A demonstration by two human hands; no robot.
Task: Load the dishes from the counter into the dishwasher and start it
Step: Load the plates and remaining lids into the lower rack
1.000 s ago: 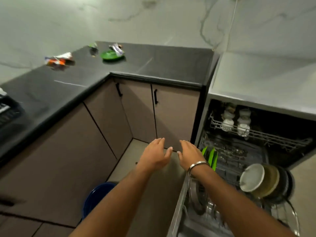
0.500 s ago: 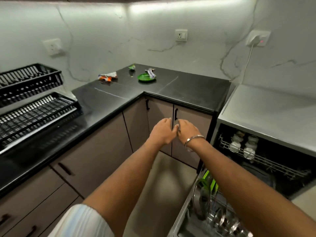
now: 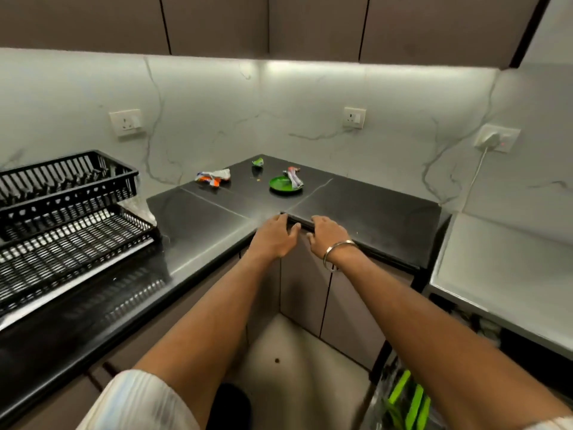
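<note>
A small green plate (image 3: 283,183) with a crumpled wrapper (image 3: 294,177) on it lies near the back corner of the black counter (image 3: 366,209). My left hand (image 3: 274,237) and my right hand (image 3: 328,235), which wears a metal bangle, are stretched forward side by side at the counter's inner corner edge. Both hold nothing and their fingers are loosely spread. The plate is well beyond both hands. The open dishwasher (image 3: 403,398) shows only at the bottom right, with green plates standing in its lower rack.
A black two-tier dish rack (image 3: 68,218) fills the left counter. Two more wrappers, an orange and white one (image 3: 214,177) and a small green one (image 3: 258,162), lie near the back wall. A grey appliance top (image 3: 508,274) stands on the right. Cabinet doors (image 3: 310,293) are below.
My view has tilted up from the dishwasher to the counter. Both hands have risen from in front of the cabinet doors to the counter's corner edge, staying empty.
</note>
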